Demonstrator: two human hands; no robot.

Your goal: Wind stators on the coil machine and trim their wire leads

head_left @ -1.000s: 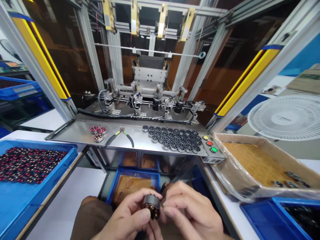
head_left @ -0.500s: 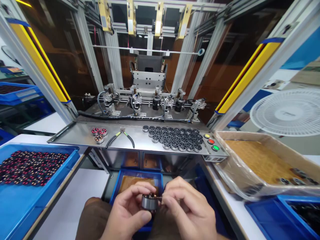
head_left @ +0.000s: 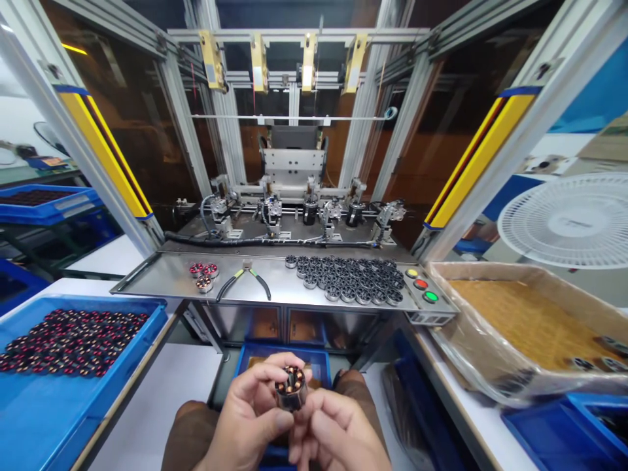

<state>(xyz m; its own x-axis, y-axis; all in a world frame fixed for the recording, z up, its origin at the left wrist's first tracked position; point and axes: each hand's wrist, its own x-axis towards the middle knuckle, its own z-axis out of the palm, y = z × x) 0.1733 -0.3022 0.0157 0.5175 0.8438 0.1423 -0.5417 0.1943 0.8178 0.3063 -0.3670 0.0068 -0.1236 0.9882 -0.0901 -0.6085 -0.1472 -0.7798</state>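
"So, what did you have?"

"My left fingers (head_left: 275,424) gripped a copper-wound core (head_left: 291,394) above my lap (head_left: 191,435); my right fingers (head_left: 328,404) curled beside it, pinching what, I couldn't tell."

"Beyond?"

"Pliers (head_left: 229,282), on the metal worktop (head_left: 161,271)."

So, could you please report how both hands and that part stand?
Left hand holding copper-wound part. Right hand close beside it, contact unclear. Pliers on metal ledge, apart from both hands.
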